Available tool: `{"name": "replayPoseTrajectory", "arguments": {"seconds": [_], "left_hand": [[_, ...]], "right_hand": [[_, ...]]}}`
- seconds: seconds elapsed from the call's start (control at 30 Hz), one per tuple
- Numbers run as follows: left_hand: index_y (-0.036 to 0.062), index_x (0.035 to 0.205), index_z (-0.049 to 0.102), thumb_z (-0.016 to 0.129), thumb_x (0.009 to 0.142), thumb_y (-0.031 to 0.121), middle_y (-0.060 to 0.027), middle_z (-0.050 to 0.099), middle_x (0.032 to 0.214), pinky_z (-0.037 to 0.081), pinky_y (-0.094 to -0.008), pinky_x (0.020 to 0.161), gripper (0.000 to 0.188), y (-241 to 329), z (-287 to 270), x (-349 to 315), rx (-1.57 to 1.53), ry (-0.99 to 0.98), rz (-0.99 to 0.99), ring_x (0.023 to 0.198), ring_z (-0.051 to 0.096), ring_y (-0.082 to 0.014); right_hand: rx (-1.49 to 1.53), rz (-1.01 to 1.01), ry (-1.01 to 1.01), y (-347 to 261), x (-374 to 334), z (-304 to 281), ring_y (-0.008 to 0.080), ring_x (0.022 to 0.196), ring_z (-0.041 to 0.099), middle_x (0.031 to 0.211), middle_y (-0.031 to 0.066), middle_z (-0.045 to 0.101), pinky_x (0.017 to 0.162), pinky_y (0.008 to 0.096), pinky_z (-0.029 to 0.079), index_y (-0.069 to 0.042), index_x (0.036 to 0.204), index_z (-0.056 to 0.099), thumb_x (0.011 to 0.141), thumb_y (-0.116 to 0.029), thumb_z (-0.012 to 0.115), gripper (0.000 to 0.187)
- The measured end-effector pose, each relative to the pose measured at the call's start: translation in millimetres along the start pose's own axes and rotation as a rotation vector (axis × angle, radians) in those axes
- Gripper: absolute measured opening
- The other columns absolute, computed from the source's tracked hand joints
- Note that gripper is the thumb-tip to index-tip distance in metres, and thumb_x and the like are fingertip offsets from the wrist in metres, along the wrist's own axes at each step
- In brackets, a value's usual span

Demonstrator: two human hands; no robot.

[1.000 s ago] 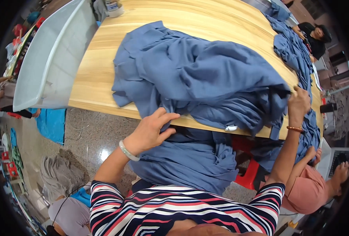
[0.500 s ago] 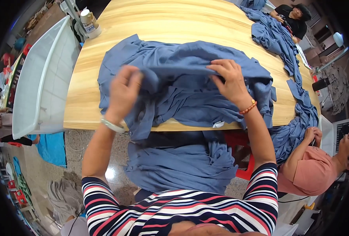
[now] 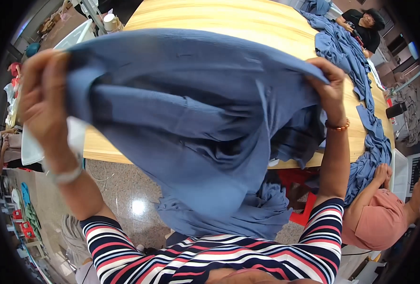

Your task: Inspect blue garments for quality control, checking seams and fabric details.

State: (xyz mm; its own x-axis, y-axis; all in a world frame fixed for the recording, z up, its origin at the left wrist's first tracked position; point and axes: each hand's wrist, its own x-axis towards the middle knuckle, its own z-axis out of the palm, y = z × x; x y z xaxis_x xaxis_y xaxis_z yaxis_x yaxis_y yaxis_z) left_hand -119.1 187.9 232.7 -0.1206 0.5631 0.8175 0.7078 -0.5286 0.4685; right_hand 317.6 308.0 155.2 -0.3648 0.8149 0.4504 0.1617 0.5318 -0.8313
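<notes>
A blue garment is stretched wide in the air between my two hands, over the near part of the wooden table. My left hand, smeared by motion, grips its edge at the far left. At the right end, my right hand pinches the same edge between thumb and fingers. The cloth sags in folds between them, and its blurred lower part hangs past the table's near edge. Below it, more blue garments lie heaped on my lap, partly covered from sight.
A white tub stands left of the table, partly hidden by my left hand. Blue garments trail along the table's right edge. A co-worker in a pink top sits close on my right; another person is at the far right. A red stool stands below the table.
Both hands have lifted the garment off the table and spread it. My left hand has moved far left, my right hand to the right, and the cloth between them has opened out.
</notes>
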Motion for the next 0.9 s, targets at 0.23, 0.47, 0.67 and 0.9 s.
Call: {"name": "replayPoseTrajectory", "arguments": {"seconds": [0.23,0.47,0.67,0.9], "left_hand": [[0.0021,0.104,0.062,0.076,0.074,0.008,-0.0151,0.061,0.105,0.047,-0.0400,0.089,0.033,-62,89,-97,0.201,-0.496,0.005,0.102,0.057,-0.0349],[0.0026,0.106,0.062,0.075,0.075,0.009,-0.0128,0.062,0.108,0.047,-0.0393,0.090,0.034,-51,122,-115,0.149,-0.506,0.010,0.105,0.057,-0.0330],[0.0027,0.106,0.062,0.072,0.079,0.012,-0.0162,0.063,0.102,0.052,-0.0391,0.083,0.030,-57,133,-121,0.068,-0.483,-0.042,0.096,0.062,-0.0345],[0.0036,0.124,0.054,0.067,0.080,0.009,-0.0174,0.059,0.121,0.051,-0.0427,0.090,0.047,-33,167,-120,-0.160,-0.485,-0.126,0.109,0.059,-0.0378]], "right_hand": [[-0.835,-0.304,-0.095,8,-19,56,0.0221,0.072,0.063,0.083,0.0084,0.065,0.071,0.0317,0.051,-0.004,0.093,0.070,0.078,-0.009,0.077,0.018],[-0.661,-0.252,-0.028,1,-1,125,0.0256,0.070,0.063,0.087,0.0076,0.063,0.061,0.0342,0.051,-0.007,0.090,0.068,0.079,-0.012,0.075,0.014],[-0.948,-0.174,-0.308,37,18,182,0.0360,0.078,0.064,0.095,0.0145,0.058,0.067,0.0464,0.052,-0.005,0.080,0.063,0.080,-0.014,0.070,0.012],[-0.987,-0.281,-0.291,29,4,169,0.0361,0.072,0.063,0.088,0.0152,0.061,0.061,0.0454,0.050,-0.005,0.088,0.062,0.087,-0.006,0.057,0.005]]}}
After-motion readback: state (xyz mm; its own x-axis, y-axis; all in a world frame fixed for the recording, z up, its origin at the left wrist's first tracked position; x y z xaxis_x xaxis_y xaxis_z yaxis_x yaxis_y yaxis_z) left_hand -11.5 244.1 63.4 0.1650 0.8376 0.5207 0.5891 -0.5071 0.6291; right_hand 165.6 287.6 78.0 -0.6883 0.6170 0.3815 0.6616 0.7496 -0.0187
